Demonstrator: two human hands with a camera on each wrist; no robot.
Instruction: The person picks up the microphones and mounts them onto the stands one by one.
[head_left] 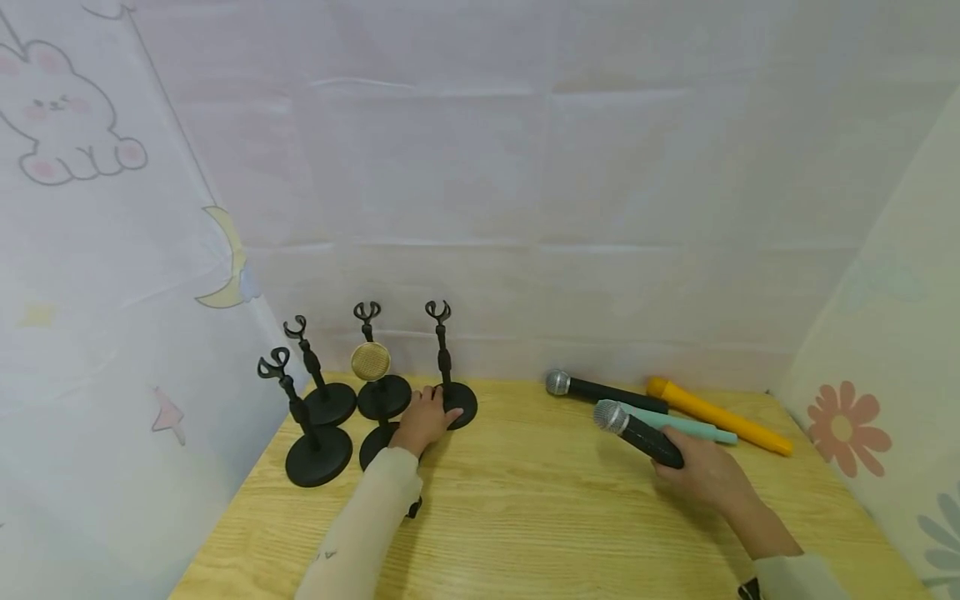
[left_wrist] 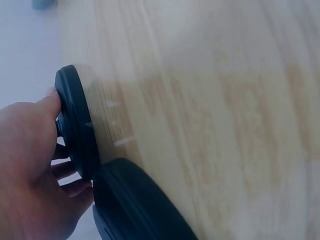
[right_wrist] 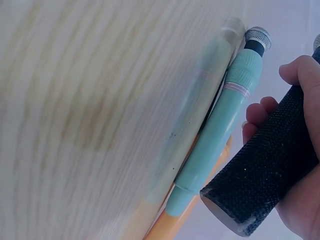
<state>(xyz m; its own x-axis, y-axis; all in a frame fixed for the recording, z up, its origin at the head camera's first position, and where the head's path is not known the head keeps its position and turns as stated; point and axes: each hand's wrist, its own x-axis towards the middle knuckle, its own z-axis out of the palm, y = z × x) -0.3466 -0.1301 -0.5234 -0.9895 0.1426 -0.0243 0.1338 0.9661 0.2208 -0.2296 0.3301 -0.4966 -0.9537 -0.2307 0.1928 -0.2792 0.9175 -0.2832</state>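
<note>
My left hand is at the round base of a black microphone stand, the rightmost of the group. In the left wrist view, thumb and fingers hold opposite edges of that base; another base sits beside it. My right hand grips a black microphone by its handle, silver mesh head pointing left and away. This microphone is raised above the table. Behind it lie a mint-green microphone, an orange microphone and a second black microphone.
Several other black stands stand at the table's left. A gold-mesh microphone is upright among them, its lower part partly hidden by my left arm. Printed cloth walls border the wooden table at the back and sides.
</note>
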